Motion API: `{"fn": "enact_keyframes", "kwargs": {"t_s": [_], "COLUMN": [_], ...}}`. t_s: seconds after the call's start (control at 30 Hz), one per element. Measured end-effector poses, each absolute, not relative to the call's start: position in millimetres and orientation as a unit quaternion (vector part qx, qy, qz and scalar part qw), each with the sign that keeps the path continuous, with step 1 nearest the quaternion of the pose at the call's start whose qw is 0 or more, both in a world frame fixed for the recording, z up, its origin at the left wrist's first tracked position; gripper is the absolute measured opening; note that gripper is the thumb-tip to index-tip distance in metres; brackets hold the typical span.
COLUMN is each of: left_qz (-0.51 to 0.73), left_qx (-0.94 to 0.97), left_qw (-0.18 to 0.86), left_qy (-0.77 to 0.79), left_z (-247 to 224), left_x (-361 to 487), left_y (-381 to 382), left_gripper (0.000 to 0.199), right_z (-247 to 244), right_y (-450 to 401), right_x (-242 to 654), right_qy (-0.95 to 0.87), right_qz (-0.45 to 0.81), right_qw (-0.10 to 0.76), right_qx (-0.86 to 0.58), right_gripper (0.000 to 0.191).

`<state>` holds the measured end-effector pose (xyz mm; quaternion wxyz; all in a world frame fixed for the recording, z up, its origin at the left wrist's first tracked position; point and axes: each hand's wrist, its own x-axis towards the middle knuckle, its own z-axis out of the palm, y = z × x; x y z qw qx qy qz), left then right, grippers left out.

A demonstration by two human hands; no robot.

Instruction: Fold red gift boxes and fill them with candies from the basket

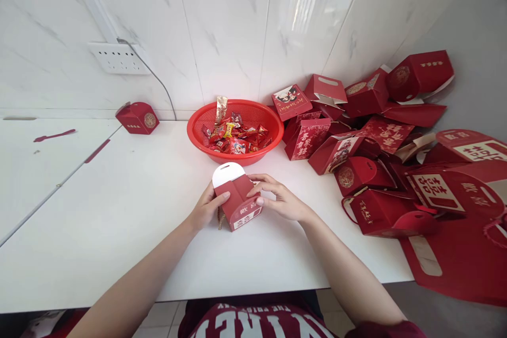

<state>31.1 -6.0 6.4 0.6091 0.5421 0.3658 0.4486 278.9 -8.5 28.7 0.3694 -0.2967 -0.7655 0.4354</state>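
A small red gift box (240,202) with pale lettering rests on the white table, between my two hands. Its rounded flap with a slot stands up at the far end, showing a white inside. My left hand (208,205) grips the box's left side, thumb on the top panel. From the right, my right hand (277,198) has its fingers on the top and right side of the box. A gold cord hangs at the box's left side. Just beyond stands a red plastic basket (198,140) with wrapped candies (240,145) in it.
A heap of red gift boxes (356,169) fills the table's right side, and a large red piece (459,259) overhangs the front edge. Another closed red box (137,118) stands at the back left. Behind are a tiled wall and a power socket (119,58) with a grey cable.
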Motion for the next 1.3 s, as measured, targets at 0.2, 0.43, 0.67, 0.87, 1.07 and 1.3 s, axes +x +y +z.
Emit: {"fn": "enact_keyframes", "kwargs": {"t_s": [0.2, 0.43, 0.67, 0.87, 1.07, 1.3], "left_qz": [0.413, 0.190, 0.101, 0.147, 0.152, 0.179], "left_qx": [0.735, 0.891, 0.854, 0.688, 0.562, 0.543], "left_qw": [0.397, 0.061, -0.042, -0.032, 0.003, 0.033], "left_qy": [0.363, 0.408, 0.508, 0.710, 0.813, 0.820], "left_z": [17, 43, 47, 44, 66, 83], "left_x": [23, 31, 44, -69, -181, -215], "left_y": [-5, -29, -60, -21, 100, 195], "left_gripper": [0.036, 0.058, 0.059, 0.066, 0.073, 0.077], "right_z": [4, 4, -3, 1, -2, -4], "right_y": [-9, -17, -28, -30, -31, -26], "right_x": [254, 239, 233, 238, 236, 242], "right_qy": [-0.649, -0.629, -0.666, -0.691, -0.732, -0.765], "right_qz": [0.505, 0.478, 0.380, 0.357, 0.332, 0.300], "right_qw": [0.448, 0.476, 0.489, 0.449, 0.409, 0.379], "right_qx": [-0.351, -0.387, -0.416, -0.440, -0.432, -0.425], "right_gripper": [0.037, 0.040, 0.039, 0.039, 0.042, 0.044]}}
